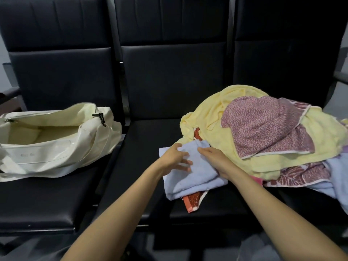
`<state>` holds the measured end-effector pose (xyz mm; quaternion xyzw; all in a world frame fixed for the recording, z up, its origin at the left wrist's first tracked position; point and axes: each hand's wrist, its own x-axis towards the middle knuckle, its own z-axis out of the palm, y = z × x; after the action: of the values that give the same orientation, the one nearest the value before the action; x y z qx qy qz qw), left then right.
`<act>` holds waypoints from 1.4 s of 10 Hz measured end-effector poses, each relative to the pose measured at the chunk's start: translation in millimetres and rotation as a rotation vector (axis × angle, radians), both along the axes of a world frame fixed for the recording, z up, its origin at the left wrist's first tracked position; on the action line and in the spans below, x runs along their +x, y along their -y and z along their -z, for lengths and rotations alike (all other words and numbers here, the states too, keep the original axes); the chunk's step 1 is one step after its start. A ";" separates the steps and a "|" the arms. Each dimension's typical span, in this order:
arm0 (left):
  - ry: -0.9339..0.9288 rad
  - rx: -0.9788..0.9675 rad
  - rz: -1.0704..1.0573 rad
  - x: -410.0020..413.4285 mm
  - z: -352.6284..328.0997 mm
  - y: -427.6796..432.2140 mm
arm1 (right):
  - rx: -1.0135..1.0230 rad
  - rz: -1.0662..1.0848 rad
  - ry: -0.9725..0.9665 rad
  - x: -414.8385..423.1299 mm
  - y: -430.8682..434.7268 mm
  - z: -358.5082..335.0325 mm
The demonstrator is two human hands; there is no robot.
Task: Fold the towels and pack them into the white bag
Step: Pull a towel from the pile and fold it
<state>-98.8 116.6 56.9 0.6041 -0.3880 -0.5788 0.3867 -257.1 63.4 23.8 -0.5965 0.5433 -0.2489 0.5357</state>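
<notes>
View: head camera, looking down on a row of black seats (pixel 150 95).
White bag: the white bag (pixel 47 144) lies at centre left of the frame on the left seat, its zip open and its mouth gaping. No towel shows in the part of its inside that is visible.
Blue towel: the blue towel (pixel 192 178) lies partly folded in layers at the centre of the frame on the middle seat, on top of an orange towel (pixel 194 199) whose corner sticks out below it.
Left hand: the left hand (pixel 176 159) rests on the blue towel with its fingers spread and straight, grasping nothing.
Right hand: the right hand (pixel 212 157) lies flat on the same towel just beside the left, released, pressing the cloth down.
Pile: at centre right, a yellow towel (pixel 207 119), a pink patterned towel (pixel 263 127) and others lie loose and crumpled in a heap.
Progress: early, by my judgement. One towel is being folded, nothing looks packed, and the whole heap remains to fold and put in the bag.
</notes>
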 end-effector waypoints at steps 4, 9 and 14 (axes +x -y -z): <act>0.549 0.060 -0.168 40.1 26.4 -19.4 | -0.397 -0.068 -0.344 -24.2 -3.2 -20.2; 0.131 0.041 -0.125 11.3 5.6 -16.6 | -0.364 -0.202 -0.738 -24.8 -9.0 -1.0; 0.168 -0.201 0.083 5.7 -107.1 -1.5 | 0.348 0.032 0.598 -3.0 -20.9 -30.3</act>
<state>-93.1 118.1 163.9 0.5921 -0.4997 -0.5000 0.3868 -260.1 84.4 54.1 -0.3882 0.4058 -0.3250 0.7609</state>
